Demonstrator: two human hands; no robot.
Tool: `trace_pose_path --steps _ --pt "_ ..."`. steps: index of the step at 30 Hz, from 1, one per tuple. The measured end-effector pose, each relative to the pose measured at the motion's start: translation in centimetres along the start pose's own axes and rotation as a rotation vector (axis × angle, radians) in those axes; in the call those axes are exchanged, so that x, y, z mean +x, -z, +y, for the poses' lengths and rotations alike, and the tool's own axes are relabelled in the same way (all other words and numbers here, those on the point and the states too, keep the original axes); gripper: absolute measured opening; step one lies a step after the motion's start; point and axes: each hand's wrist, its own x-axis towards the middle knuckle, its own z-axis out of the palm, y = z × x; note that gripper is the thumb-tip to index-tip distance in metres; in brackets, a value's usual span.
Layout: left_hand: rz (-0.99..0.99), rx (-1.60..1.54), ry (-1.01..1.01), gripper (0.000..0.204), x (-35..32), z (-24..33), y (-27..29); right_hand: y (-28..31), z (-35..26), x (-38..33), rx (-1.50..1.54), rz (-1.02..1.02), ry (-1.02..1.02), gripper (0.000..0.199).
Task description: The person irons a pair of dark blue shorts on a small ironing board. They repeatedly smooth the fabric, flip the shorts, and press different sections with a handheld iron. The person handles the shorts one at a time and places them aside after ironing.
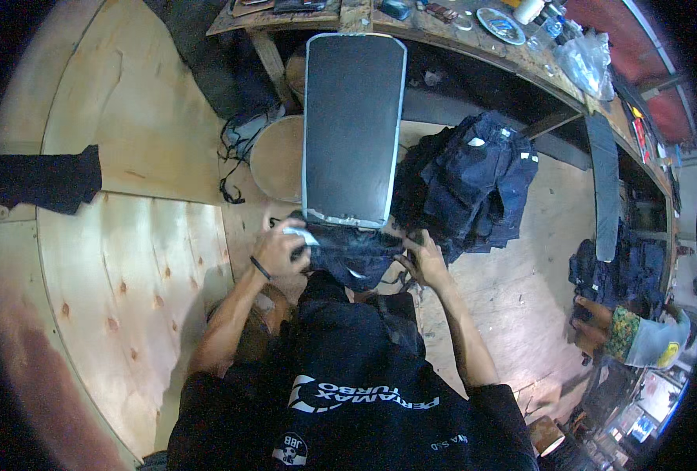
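A dark navy garment (347, 253) hangs in folds at the near end of a long dark grey board (354, 129) with pale edges. Its exact kind cannot be made out. My left hand (283, 248) grips the garment's left side, where something whitish shows by the fingers; motion smears it a little. On the right, my right hand (423, 259) pinches the opposite edge with its fingertips. Both hands are just below the board's near edge, one to each side.
Right of the board lies a stack of navy trousers or shorts (482, 180). A round wooden stool (278, 159) stands to its left. A cluttered wooden workbench (513, 59) runs along the back. Another person's hand (591, 318) is at dark clothes on the far right.
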Motion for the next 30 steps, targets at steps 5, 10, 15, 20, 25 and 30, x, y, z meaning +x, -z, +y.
trace_pose_path --steps 5,10,15,20,25,30 --pt "0.191 -0.081 0.136 0.049 8.6 -6.6 2.7 5.7 0.5 8.0 0.303 0.124 0.113 0.047" --pt "0.509 0.233 0.273 0.034 23.7 -7.1 6.7 10.2 -3.0 20.9 0.218 0.647 -0.084 0.054" --pt "0.232 -0.161 -0.053 0.037 18.6 -0.9 4.3 6.0 -10.2 14.0 0.057 0.594 -0.277 0.06" --pt "-0.079 0.119 0.079 0.097 18.4 -2.2 -1.9 4.4 -10.2 16.1 0.173 0.582 -0.324 0.064" --pt "-0.011 0.314 0.103 0.096 36.2 -10.0 -3.0 9.9 -7.2 27.9 0.076 0.841 -0.32 0.061" --pt "-0.05 0.369 0.074 0.097 42.1 -12.8 -2.7 8.9 -8.5 26.4 -0.02 0.406 -0.556 0.088"
